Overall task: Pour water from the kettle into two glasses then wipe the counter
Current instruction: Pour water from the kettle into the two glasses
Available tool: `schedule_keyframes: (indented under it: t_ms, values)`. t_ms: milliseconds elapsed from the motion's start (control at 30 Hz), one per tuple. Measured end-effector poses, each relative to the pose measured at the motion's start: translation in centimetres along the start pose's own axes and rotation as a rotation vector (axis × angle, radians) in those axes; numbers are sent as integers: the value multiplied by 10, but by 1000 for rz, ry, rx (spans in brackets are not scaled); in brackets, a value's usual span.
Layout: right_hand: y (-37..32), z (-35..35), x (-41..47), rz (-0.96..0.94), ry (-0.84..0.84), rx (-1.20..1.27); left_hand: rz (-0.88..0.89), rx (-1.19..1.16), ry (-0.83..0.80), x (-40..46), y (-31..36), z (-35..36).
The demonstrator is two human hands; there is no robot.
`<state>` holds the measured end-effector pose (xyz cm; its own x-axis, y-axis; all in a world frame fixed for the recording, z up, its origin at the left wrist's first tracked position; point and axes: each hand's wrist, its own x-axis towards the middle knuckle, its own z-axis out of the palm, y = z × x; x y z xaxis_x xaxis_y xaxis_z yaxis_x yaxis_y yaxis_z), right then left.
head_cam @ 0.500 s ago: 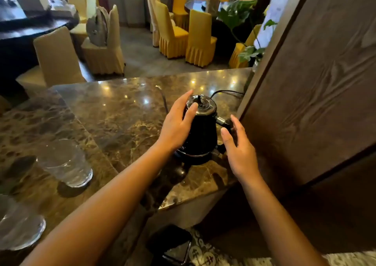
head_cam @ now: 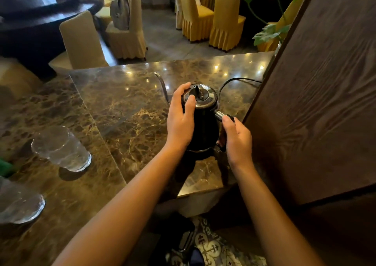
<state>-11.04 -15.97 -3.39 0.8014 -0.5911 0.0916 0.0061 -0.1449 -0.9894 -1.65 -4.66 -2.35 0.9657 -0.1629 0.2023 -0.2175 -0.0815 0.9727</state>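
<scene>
A black kettle (head_cam: 204,123) with a silver lid and a thin curved spout stands on its base near the right end of the brown marble counter (head_cam: 126,111). My left hand (head_cam: 180,121) holds the kettle's left side, thumb on the lid's rim. My right hand (head_cam: 237,141) grips the black handle on the kettle's right side. Two clear glasses sit at the left: one (head_cam: 61,148) in the middle left, another (head_cam: 19,202) at the near left edge, partly cut off.
A dark wooden panel (head_cam: 317,95) rises close to the right of the kettle. A black power cord (head_cam: 238,80) runs behind the kettle. Something green (head_cam: 5,167) shows at the left edge. Covered chairs and a plant stand beyond the counter.
My right hand has closed around the kettle's handle. My left hand has settled against the kettle's side and lid. The view has shifted closer.
</scene>
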Motion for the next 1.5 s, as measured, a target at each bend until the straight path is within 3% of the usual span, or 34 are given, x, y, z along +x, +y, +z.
schedule_keyframes:
  t_ms: [167,433,767,1267,1500]
  values:
    - [0,4,13,60,12,74,-36,33,90,-1,7,5]
    - [-22,5,2,-51,95,35,44,64,184,-10,33,11]
    - [-75,4,-12,-145,-21,230,209,90,302,-21,97,-20]
    - [-102,56,-91,-141,-340,296,160,141,645,-111,105,-117]
    - [-119,93,-137,-91,-415,317,108,182,700,-140,108,-173]
